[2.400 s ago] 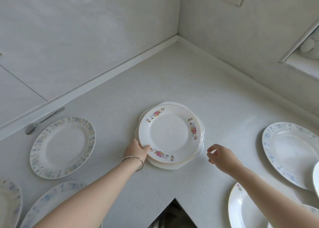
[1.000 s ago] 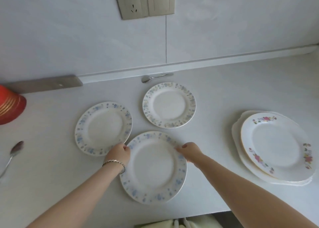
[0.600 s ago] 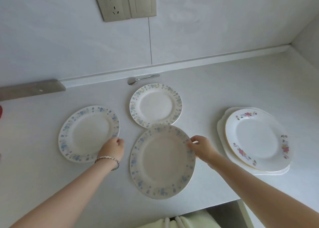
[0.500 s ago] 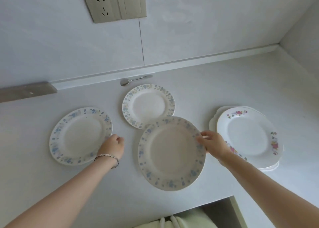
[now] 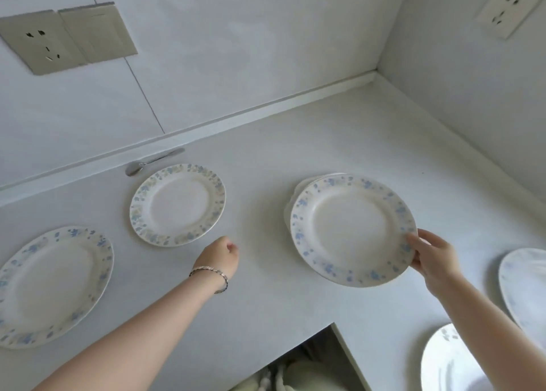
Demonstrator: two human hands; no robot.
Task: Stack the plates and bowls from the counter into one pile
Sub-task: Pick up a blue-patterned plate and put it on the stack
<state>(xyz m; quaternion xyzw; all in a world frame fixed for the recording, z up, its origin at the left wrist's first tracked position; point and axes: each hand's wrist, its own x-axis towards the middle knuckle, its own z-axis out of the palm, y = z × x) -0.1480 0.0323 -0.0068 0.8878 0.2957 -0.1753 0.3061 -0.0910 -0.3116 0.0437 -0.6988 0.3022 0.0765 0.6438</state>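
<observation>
Soft, even daylight fills the scene with a cool, bluish cast across the pale grey table (image 5: 295, 154) and white tiled wall (image 5: 221, 35). Shadows are faint. Wide-angle distortion bends lines toward the edges; the blue-flowered white plate (image 5: 50, 284) at 9 o'clock is slightly blurred.

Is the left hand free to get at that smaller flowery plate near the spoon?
Probably yes. The left hand is loosely curled with nothing in its grip, close beside the small round floral-rimmed plate, with only bare white counter between them. The metal spoon lies behind the plate, out of the way.
</observation>
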